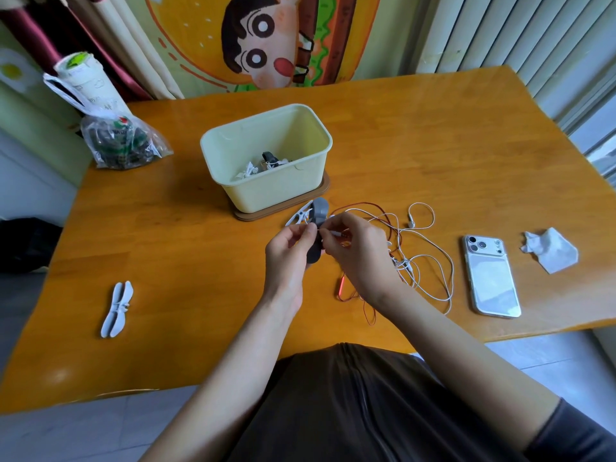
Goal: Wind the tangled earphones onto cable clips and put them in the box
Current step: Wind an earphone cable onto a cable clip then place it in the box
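My left hand (pixel 289 251) grips a grey cable clip (pixel 319 215) upright over the table's middle. My right hand (pixel 357 248) pinches the plug end of a white earphone cable right against that clip. From there the white earphones (pixel 430 261) trail right, tangled with a thin red cable (pixel 366 208) on the table. A white clip (pixel 299 217) lies just behind the grey one. Another white clip (pixel 117 309) lies at the front left. The pale yellow box (pixel 300 185) stands behind my hands on a brown lid, with wound earphones inside.
A phone (pixel 491 278) lies face down to the right of the cables, and a crumpled tissue (pixel 550 250) beyond it. A plastic bag (pixel 123 145) with dark items sits at the back left corner of the wooden table (pixel 200 261). A curtain hangs behind.
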The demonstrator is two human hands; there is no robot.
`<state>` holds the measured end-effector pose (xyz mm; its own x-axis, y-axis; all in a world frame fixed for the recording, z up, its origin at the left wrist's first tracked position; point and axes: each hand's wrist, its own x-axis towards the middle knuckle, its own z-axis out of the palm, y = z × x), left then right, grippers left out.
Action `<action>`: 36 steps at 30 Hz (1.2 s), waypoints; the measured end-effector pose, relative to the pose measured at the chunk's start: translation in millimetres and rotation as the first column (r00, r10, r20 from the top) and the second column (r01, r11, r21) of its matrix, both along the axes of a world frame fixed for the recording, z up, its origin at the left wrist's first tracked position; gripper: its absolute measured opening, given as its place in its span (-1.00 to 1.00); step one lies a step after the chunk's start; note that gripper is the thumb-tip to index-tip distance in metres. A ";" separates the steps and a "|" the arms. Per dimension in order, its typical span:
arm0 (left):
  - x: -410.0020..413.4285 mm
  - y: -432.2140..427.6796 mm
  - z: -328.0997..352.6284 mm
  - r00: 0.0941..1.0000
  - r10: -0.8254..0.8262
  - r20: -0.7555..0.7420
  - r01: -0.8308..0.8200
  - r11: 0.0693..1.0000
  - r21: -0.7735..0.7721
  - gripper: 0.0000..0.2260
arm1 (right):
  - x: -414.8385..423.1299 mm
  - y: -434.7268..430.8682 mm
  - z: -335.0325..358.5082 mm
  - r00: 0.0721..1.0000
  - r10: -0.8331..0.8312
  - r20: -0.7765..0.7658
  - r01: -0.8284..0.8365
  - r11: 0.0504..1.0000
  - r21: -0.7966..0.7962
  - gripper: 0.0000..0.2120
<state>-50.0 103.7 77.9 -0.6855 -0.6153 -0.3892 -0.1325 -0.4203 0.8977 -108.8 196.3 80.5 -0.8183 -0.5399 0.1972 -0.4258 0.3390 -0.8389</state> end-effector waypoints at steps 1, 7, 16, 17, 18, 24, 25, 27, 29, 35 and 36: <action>-0.2 -0.4 0.6 1.000 0.005 0.007 -0.005 1.000 -0.001 -0.93 | 0.9 -0.8 0.2 1.000 0.002 0.014 -0.002 1.000 -0.001 -0.97; 1.8 -4.3 -1.9 0.998 0.017 0.066 -0.012 0.997 -0.074 -0.92 | 2.2 -4.8 -0.7 0.999 0.017 0.048 -0.019 0.999 0.048 -0.96; 4.4 -2.9 -3.2 0.998 0.036 0.061 -0.027 0.989 -0.146 -0.89 | 9.0 -9.2 -0.3 0.994 -0.052 0.100 0.049 0.998 0.032 -0.91; 4.1 -2.0 -3.8 0.997 0.046 0.060 -0.037 0.988 -0.147 -0.89 | 9.5 -9.5 0.2 0.989 -0.072 0.128 0.069 0.997 0.028 -0.91; 3.8 -1.1 -4.5 0.997 0.058 0.059 -0.048 0.988 -0.147 -0.89 | 9.5 -9.7 0.3 0.984 -0.090 0.157 0.087 0.996 0.027 -0.92; 4.3 1.6 -9.0 0.992 0.106 0.070 -0.094 0.982 -0.162 -0.92 | 9.9 -11.5 -0.8 0.967 -0.100 0.235 0.094 0.995 0.037 -0.94; 4.4 1.6 -9.1 0.991 0.112 0.073 -0.100 0.983 -0.153 -0.92 | 9.8 -11.6 -1.5 0.968 -0.092 0.233 0.084 0.996 0.043 -0.94; 4.7 1.3 -8.2 0.990 0.115 0.078 -0.106 0.989 -0.107 -0.91 | 9.1 -11.3 -3.6 0.971 -0.061 0.232 0.053 0.998 0.042 -0.94; 4.7 1.6 -6.3 0.992 0.102 0.078 -0.099 0.994 -0.036 -0.90 | 7.8 -9.3 -6.7 0.969 -0.049 0.243 0.044 0.999 0.028 -0.97; 3.7 1.1 -2.9 0.995 0.058 0.081 -0.063 0.996 0.060 -0.93 | 5.9 -5.3 -6.6 0.936 -0.039 0.349 0.052 0.998 -0.027 -0.95; 3.5 1.0 -2.7 0.996 0.052 0.074 -0.057 0.997 0.060 -0.94 | 5.1 -5.2 -5.6 0.935 -0.041 0.354 0.053 0.998 -0.025 -0.95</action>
<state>-46.4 104.7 75.2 -0.6203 -0.6241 -0.4752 -0.1715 -0.4832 0.8585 -103.6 191.1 74.8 -0.8628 -0.4972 -0.0916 -0.0846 0.3207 -0.9434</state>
